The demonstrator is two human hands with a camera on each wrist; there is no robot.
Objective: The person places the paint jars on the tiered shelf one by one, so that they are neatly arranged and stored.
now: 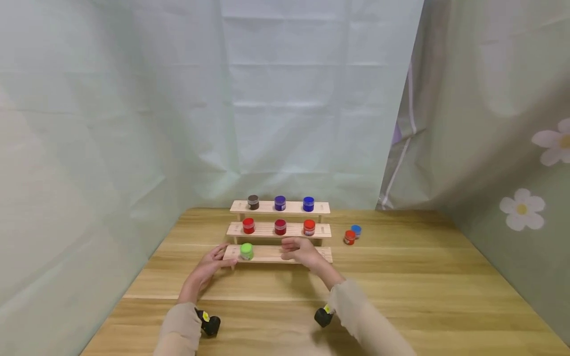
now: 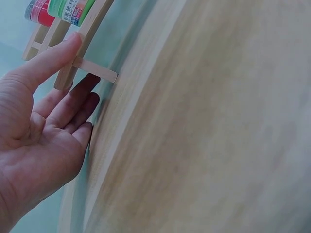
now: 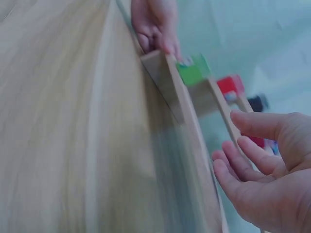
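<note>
A three-tier wooden display rack (image 1: 267, 254) stands on the table. My left hand (image 1: 209, 267) holds the left end of its lowest tier; in the left wrist view the thumb (image 2: 68, 46) lies on the front edge and the fingers reach beneath. Close to that thumb stands a jar with a bright green lid (image 1: 247, 251). My right hand (image 1: 304, 251) hovers over the right half of the same tier. Its fingers are loosely bent, and the right wrist view shows nothing between them and the thumb.
Red (image 1: 248, 226), dark red (image 1: 280, 227) and orange-red (image 1: 309, 227) jars line the middle tier. Above are black (image 1: 253, 202), purple-blue (image 1: 280, 203) and blue (image 1: 308, 203) ones. Right of the rack, an orange-red jar (image 1: 350, 238) and a blue jar (image 1: 356, 231) sit on the table (image 1: 401, 277). Curtains surround it.
</note>
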